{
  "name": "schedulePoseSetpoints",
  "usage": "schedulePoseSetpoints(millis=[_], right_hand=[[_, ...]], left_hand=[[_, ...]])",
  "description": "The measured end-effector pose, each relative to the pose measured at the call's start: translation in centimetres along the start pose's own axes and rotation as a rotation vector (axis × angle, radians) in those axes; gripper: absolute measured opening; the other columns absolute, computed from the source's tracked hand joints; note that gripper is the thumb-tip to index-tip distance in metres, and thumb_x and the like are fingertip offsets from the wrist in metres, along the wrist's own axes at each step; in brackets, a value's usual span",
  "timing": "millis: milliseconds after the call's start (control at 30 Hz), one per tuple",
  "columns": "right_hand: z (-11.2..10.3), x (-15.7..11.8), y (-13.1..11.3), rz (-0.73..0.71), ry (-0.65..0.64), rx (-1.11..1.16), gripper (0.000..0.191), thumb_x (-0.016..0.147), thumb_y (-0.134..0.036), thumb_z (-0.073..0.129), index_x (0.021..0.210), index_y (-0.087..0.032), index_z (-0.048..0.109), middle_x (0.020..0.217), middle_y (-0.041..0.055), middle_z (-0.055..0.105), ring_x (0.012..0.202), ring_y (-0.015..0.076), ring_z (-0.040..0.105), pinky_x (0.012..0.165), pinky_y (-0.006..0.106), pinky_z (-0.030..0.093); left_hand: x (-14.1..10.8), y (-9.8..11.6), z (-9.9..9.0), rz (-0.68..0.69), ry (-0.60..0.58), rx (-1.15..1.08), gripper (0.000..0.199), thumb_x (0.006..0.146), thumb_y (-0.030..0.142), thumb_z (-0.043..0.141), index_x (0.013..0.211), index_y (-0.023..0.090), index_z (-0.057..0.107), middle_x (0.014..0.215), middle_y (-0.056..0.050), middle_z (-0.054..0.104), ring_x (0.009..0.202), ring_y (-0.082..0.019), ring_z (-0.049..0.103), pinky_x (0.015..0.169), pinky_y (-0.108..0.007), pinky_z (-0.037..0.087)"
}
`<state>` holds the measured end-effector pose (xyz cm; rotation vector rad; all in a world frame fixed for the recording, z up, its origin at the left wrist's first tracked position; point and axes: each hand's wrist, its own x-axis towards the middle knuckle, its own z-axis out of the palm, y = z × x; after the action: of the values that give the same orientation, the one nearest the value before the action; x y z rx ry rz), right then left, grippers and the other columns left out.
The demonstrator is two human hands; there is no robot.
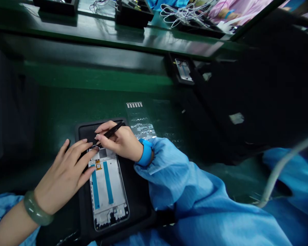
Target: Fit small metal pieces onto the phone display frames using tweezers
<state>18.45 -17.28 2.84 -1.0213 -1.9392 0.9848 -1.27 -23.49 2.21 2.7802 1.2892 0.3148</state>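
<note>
The left hand [64,176] is spread out, and its fingers lie on the top end of a phone frame [107,191]. The thumb is at the frame's left side. The frame lies flat, just below and to the right of this hand, with its white inside and two blue strips facing up. The right hand [120,141] is above the frame and pinches a pair of black tweezers [113,131]. The tips point down at the top of the frame, right by the left hand's fingers.

The frame sits on a black mat [138,201] on a green bench [100,80]. A clear strip with small white labels [140,119] lies just past the right hand. A jade bangle [36,208] is on the left wrist. A blue band [145,152] is on the right wrist, next to a blue sleeve [169,177].
</note>
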Motion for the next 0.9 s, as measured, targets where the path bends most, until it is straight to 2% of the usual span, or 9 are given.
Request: schedulePoseSetpoints(millis=[233, 500, 800, 900], right_hand=[[0.28, -0.20, -0.34, -0.041, -0.003, -0.044, 0.017, 0.084, -0.025, 0.053, 0.094, -0.013, 0.058, 0.080, 0.0015, 0.064, 0.062, 0.0066, 0.060, 0.058, 0.016, 0.049], [0.77, -0.15, -0.70, -0.207, -0.033, -0.177, 0.018, 0.086, -0.027, 0.051, 0.095, -0.014, 0.059, 0.087, 0.0026, 0.068, 0.079, 0.0099, 0.064, 0.072, 0.018, 0.050], [0.78, 0.15, -0.59, -0.221, -0.028, -0.189, 0.020, 0.086, -0.026, 0.050, 0.098, -0.012, 0.059, 0.088, 0.0038, 0.068, 0.080, 0.0107, 0.065, 0.073, 0.019, 0.051], [0.68, -0.01, -0.57, -0.178, 0.041, -0.145, 0.021, 0.085, -0.028, 0.051, 0.099, -0.012, 0.058, 0.086, 0.0036, 0.068, 0.075, 0.0095, 0.065, 0.069, 0.019, 0.052]], left_hand=[[0.01, 0.03, -0.02, -0.005, -0.006, -0.014, 0.042, 0.087, 0.034, 0.044, 0.127, 0.019, 0.042, 0.127, -0.011, 0.048, 0.124, -0.025, 0.040, 0.106, -0.053, 0.027], [-0.09, 0.06, 0.09, -0.011, -0.009, -0.012, 0.038, 0.087, 0.034, 0.044, 0.122, 0.018, 0.046, 0.125, -0.012, 0.049, 0.124, -0.026, 0.040, 0.107, -0.053, 0.026], [-0.04, -0.05, 0.15, -0.013, -0.002, -0.033, 0.041, 0.087, 0.036, 0.045, 0.124, 0.019, 0.043, 0.125, -0.010, 0.050, 0.124, -0.024, 0.040, 0.106, -0.053, 0.026], [-0.04, -0.08, 0.19, -0.028, -0.011, -0.041, 0.042, 0.087, 0.038, 0.045, 0.125, 0.020, 0.043, 0.125, -0.010, 0.050, 0.124, -0.024, 0.040, 0.106, -0.053, 0.027]])
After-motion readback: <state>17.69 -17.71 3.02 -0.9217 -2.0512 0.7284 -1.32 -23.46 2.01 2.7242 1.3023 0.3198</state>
